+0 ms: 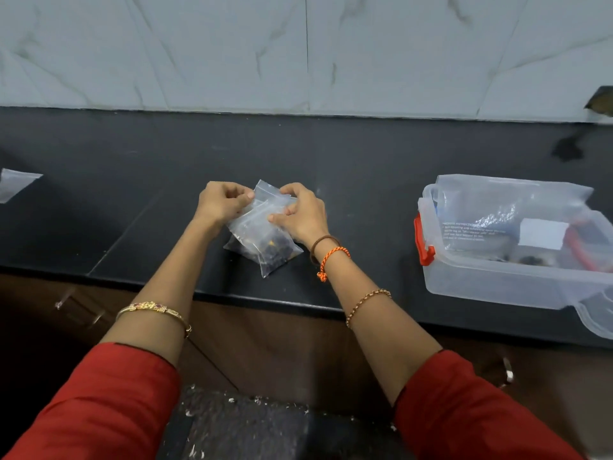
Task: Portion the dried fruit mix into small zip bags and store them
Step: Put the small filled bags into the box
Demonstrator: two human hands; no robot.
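A small clear zip bag (265,242) with dark dried fruit in its lower part lies on the black counter (358,180), near the front edge. A second clear bag seems to lie under it. My left hand (220,202) pinches the bag's top left edge. My right hand (303,212) grips the top right part, fingers pressed on the plastic. At the right stands a clear plastic storage box (491,277) with red clips, holding a large clear bag (504,207) and some dark pieces at the bottom.
Another empty small zip bag (16,184) lies at the counter's far left edge. A grey marble wall (298,51) backs the counter. A dark smudge (567,149) marks the counter at back right. Wooden drawers with metal handles (79,310) sit below.
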